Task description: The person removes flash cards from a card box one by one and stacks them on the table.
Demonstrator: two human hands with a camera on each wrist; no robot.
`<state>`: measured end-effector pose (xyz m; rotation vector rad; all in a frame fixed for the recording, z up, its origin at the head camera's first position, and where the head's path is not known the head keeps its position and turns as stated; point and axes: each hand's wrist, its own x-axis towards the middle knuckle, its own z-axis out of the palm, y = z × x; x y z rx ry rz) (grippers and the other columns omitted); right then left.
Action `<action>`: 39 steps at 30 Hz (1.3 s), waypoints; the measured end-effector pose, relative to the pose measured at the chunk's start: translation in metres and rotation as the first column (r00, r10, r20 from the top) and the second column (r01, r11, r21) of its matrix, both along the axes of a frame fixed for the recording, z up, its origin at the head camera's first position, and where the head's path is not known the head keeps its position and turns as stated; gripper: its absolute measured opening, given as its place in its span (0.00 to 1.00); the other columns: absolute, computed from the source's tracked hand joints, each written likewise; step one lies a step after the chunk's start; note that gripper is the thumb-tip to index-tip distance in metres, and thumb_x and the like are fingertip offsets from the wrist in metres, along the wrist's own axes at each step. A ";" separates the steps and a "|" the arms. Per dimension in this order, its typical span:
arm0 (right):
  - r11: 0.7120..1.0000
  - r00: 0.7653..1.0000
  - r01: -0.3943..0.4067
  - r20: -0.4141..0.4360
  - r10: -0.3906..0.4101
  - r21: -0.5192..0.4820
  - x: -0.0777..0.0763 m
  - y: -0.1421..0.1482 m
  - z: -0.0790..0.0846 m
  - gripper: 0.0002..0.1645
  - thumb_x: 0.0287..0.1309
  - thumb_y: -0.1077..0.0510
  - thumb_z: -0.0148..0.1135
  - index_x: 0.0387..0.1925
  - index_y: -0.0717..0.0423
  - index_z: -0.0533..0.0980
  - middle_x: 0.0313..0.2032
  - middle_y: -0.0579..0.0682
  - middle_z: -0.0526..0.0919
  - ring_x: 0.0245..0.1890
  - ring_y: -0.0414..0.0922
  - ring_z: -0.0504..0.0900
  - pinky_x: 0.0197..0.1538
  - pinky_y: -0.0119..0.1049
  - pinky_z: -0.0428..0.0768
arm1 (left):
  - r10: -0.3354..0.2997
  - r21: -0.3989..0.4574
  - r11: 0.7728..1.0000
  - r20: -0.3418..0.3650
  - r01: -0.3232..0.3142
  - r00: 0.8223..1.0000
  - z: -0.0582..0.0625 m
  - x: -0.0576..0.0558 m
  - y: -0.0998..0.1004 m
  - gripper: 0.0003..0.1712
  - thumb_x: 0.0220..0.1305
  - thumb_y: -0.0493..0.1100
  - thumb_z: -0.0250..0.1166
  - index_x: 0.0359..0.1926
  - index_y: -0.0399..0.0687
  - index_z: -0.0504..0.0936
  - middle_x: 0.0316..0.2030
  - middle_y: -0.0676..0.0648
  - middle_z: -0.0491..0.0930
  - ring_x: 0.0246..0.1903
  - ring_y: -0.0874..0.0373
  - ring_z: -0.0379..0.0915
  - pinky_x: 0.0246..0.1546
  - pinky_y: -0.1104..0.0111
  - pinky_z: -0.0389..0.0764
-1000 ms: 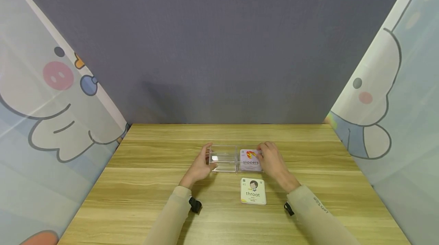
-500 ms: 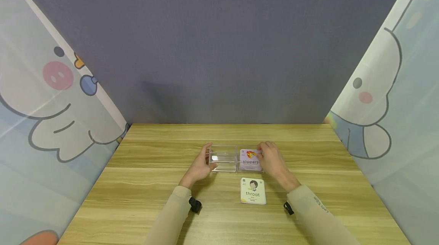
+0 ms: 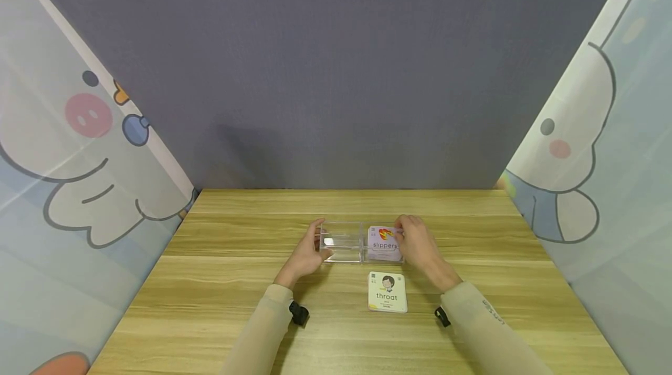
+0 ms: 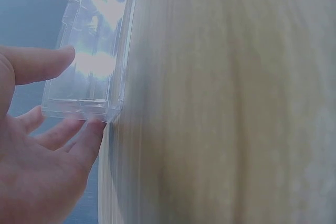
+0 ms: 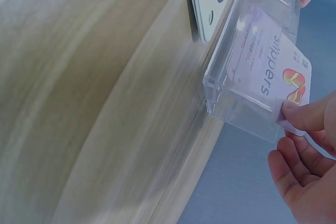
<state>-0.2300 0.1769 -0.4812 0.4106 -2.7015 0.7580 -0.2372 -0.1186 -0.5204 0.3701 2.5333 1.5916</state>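
Observation:
A clear plastic box [image 3: 341,241] with two side-by-side compartments lies on the wooden table. My left hand [image 3: 305,253] holds its left end, thumb at the near side and fingers at the end wall, as the left wrist view also shows. In the right compartment is a lilac flashcard [image 5: 257,59] reading "slippers". Thumb and fingers of my right hand [image 3: 418,246] pinch its far right corner, which bends; in the right wrist view the card's picture end is raised above the box rim. The left compartment holds nothing.
A small stack of cream flashcards [image 3: 387,292], "throat" on top, lies on the table [image 3: 236,287] in front of the box's right half. A dark grey panel [image 3: 336,83] stands behind the table, with cartoon-printed curtains [image 3: 630,188] on both sides.
My right hand has lifted the far edge of the "slippers" card, which has shifted slightly up and to the right. The left hand, box and "throat" stack have stayed put.

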 end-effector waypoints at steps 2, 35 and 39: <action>1.000 1.000 -0.001 -0.001 0.001 -0.005 0.000 0.000 0.001 0.08 0.58 0.70 0.69 0.40 0.63 0.79 0.37 0.56 0.83 0.39 0.51 0.80 0.38 0.45 0.83 | -0.001 0.002 1.000 -0.001 0.001 1.000 0.000 0.000 0.000 0.48 0.67 0.33 0.66 0.80 0.46 0.49 0.67 0.36 0.67 0.66 0.35 0.66 0.68 0.45 0.68; 0.990 0.999 0.007 0.051 0.001 -0.143 0.001 0.003 0.009 0.10 0.61 0.69 0.67 0.44 0.63 0.78 0.38 0.55 0.80 0.37 0.49 0.79 0.39 0.43 0.82 | 0.006 -0.002 1.000 0.003 -0.006 1.000 0.001 0.000 0.000 0.49 0.67 0.34 0.68 0.80 0.47 0.49 0.67 0.36 0.67 0.66 0.36 0.66 0.69 0.46 0.67; 0.983 1.000 -0.003 0.025 0.008 -0.181 0.001 0.002 0.011 0.10 0.60 0.70 0.66 0.43 0.63 0.78 0.36 0.53 0.79 0.35 0.47 0.78 0.37 0.40 0.80 | -0.001 -0.001 1.000 0.002 0.001 1.000 0.000 0.001 0.000 0.49 0.67 0.34 0.68 0.80 0.47 0.49 0.67 0.36 0.66 0.66 0.35 0.66 0.68 0.45 0.67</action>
